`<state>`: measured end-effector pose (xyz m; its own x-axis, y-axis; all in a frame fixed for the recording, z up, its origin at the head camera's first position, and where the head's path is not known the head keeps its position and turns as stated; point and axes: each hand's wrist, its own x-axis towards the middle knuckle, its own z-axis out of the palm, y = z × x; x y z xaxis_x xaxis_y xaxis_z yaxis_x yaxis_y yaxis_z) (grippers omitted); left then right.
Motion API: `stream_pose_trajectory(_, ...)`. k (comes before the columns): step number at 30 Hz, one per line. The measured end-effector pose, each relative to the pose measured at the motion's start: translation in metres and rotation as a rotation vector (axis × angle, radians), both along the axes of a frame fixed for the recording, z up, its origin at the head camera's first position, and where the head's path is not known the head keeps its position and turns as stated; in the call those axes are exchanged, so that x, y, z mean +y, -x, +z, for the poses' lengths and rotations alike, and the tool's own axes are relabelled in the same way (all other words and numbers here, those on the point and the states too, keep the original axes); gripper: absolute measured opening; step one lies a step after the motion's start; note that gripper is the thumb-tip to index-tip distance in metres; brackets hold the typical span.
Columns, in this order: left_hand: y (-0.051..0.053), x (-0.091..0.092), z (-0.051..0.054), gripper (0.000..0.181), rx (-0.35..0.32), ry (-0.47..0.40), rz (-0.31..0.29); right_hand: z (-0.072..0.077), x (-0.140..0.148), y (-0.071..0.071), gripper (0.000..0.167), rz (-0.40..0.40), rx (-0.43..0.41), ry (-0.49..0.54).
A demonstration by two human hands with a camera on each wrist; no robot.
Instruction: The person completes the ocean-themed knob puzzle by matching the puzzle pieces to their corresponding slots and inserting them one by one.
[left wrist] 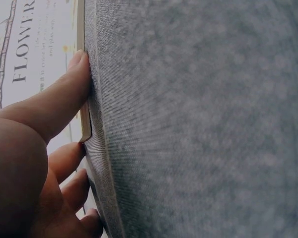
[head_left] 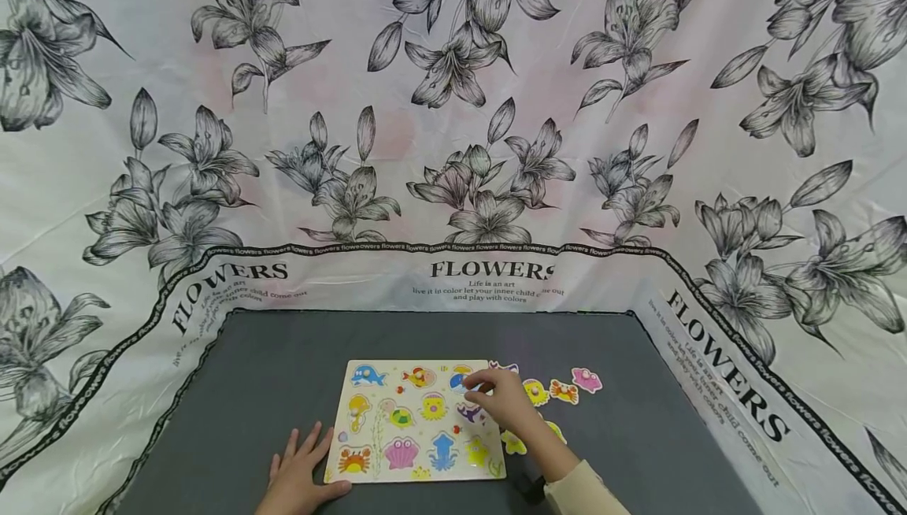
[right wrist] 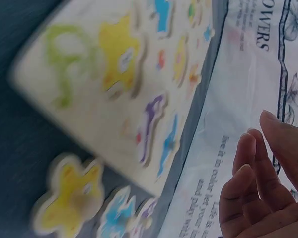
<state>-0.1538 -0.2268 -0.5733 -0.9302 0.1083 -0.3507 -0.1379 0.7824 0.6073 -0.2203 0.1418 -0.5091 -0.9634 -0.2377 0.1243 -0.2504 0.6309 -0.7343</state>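
A wooden sea-animal puzzle board (head_left: 393,364) lies flat on the dark grey tabletop, with coloured animal shapes across its face. My left hand (head_left: 301,477) is at its lower left corner, fingers spread. In the left wrist view the thumb (left wrist: 72,91) rests against the board's near edge and a fingertip touches the corner. Above the board's upper right part hovers my right hand (head_left: 501,397), near a blue shape (head_left: 459,383) and a purple shape (head_left: 471,413). The right wrist view shows its fingers (right wrist: 241,193) bent and apart from the thumb, with nothing between them.
Loose puzzle pieces lie right of the board: a crab (head_left: 564,391), a pink piece (head_left: 586,379), a round yellow piece (head_left: 535,392) and a yellow star (right wrist: 72,198) among them. Behind and beside the tabletop (head_left: 283,338) hangs white flower-printed cloth (head_left: 354,279).
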Motion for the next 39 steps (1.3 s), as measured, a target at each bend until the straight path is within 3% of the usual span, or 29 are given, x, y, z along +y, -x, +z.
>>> stream_pose_trajectory(14,0.004,0.001,-0.002,0.114,0.008,0.024,-0.022,-0.011,0.056,-0.019,0.015,-0.221,-0.024,0.017)
stream_pose_trajectory(21,0.006,-0.001,0.002,0.114,-0.007,0.036,-0.024,-0.020,0.078,-0.029,0.014,-0.326,-0.023,0.003)
stream_pose_trajectory(30,0.009,-0.004,0.003,0.114,-0.021,0.042,-0.034,-0.029,0.090,-0.034,0.014,-0.400,-0.082,-0.065)
stream_pose_trajectory(39,0.010,-0.006,0.000,0.114,-0.016,0.032,-0.035,-0.034,0.099,-0.036,0.014,-0.411,-0.084,-0.103)
